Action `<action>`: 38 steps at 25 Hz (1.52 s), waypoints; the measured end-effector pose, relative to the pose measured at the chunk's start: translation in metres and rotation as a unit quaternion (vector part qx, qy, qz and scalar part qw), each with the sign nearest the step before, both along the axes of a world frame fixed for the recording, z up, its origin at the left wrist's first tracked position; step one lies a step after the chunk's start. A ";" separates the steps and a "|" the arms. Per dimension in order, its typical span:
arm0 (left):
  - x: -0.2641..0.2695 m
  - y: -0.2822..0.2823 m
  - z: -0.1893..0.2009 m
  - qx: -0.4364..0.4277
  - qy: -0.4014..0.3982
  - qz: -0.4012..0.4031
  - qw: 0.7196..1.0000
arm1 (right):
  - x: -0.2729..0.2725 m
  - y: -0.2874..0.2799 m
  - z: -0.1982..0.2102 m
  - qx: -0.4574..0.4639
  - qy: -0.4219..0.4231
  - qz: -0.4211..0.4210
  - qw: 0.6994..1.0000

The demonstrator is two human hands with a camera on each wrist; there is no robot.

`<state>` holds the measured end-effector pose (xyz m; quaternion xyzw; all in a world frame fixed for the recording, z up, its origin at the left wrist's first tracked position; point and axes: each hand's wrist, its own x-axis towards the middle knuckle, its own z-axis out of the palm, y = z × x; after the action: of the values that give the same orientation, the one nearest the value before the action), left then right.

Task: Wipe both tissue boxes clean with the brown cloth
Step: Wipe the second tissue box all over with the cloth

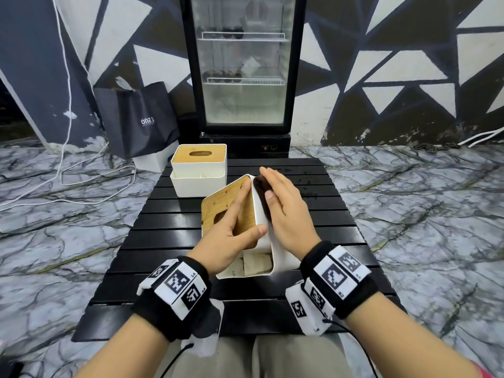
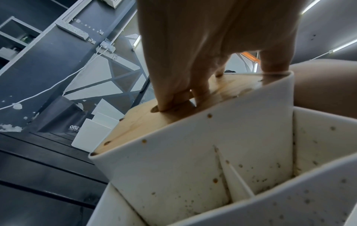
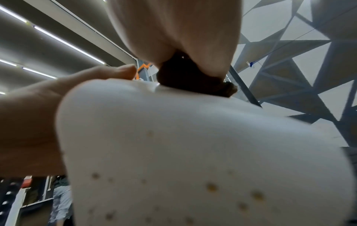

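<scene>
The near tissue box (image 1: pixel 211 205), white with a wooden lid, lies tipped on its side on the black slatted table (image 1: pixel 245 301), its lid facing left. My left hand (image 1: pixel 245 211) grips it, with fingers hooked into the lid's slot (image 2: pixel 173 105) and the thumb over the edge. My right hand (image 1: pixel 275 192) lies flat on the box's upturned white wall and presses the brown cloth (image 1: pixel 260 184) against it. The cloth (image 3: pixel 193 79) is bunched under that hand. Brown specks dot the white walls (image 3: pixel 212 186) and the open compartments (image 2: pixel 251 175). The second tissue box (image 1: pixel 199 165) stands upright at the back left.
A glass-door fridge (image 1: pixel 242 72) stands just behind the table. A black shopping bag (image 1: pixel 136 118) and a white box (image 1: pixel 150 163) sit on the marble floor at the back left, with white cables (image 1: pixel 81 184) trailing there.
</scene>
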<state>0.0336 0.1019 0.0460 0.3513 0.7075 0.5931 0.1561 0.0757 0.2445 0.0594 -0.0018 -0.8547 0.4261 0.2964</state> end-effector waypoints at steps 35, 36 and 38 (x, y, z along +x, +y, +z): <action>-0.003 -0.010 0.006 0.080 -0.117 0.025 0.990 | 0.050 -0.001 -0.045 0.006 -0.018 0.035 0.999; -0.003 -0.010 0.005 0.078 -0.119 0.026 0.989 | 0.048 0.003 -0.044 -0.001 -0.029 0.023 0.999; -0.004 -0.010 0.004 0.073 -0.113 0.026 0.991 | 0.042 0.003 -0.041 -0.008 -0.047 0.001 0.999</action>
<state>0.0298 0.0923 0.0499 0.2735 0.6492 0.6827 0.1939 0.1178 0.2471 0.0187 -0.0237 -0.8643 0.4327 0.2553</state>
